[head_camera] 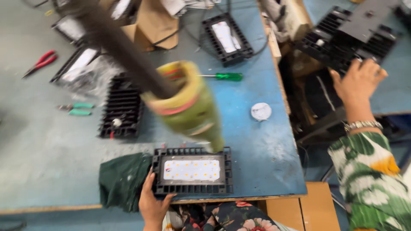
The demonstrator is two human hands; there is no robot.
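I saw the LED lamp housing (192, 171) lying flat, long axis left-right along the table (257, 162) edge. Left hand (152, 203) gripped its left corner. Right hand (358, 81) reached out with fingers spread, on a black housing (342, 38).

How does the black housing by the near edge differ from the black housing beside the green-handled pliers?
The near housing lies face up, showing a white panel of small yellow dots; the far housing shows only dark ribs. The left hand grips the near housing; nothing touches the far one. Both are black, rectangular and finned.

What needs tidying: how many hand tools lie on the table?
3: red-handled pliers far left, green-handled cutters below them, green screwdriver at centre. Clutter may hide more.
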